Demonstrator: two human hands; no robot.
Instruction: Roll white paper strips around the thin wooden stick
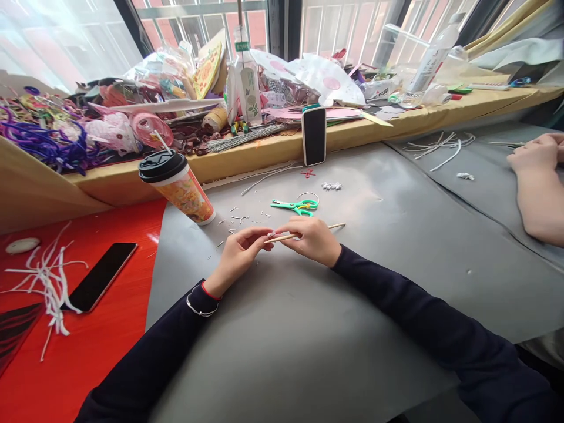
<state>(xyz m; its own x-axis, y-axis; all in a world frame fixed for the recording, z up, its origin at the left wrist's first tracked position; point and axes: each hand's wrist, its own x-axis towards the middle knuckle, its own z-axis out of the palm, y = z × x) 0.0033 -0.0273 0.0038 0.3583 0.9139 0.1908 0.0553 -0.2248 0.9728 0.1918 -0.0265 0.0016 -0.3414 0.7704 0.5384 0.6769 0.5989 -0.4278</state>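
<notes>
Close together over the grey mat point(282, 329), my two hands work at a tiny white piece point(271, 235). Its shape is mostly hidden by the fingertips. My left hand point(235, 252) is closed, pinching the piece between thumb and fingers. A thin wooden stick point(337, 226) passes through the closed grip of my right hand point(316, 239), its tip at my left fingertips. Just beyond the hands lie green-handled scissors point(297, 205). Short white scraps point(240, 220) are scattered near my left hand. Farther off are small white knotted pieces point(331, 186) and a red one point(308, 173).
A lidded paper cup point(180, 191) with a straw stands left. An upright phone point(314, 136) leans at the cluttered ledge point(352, 132). White strips point(57, 282) and another phone point(103, 276) lie on the red surface. Another person's hands point(535, 155) rest at right.
</notes>
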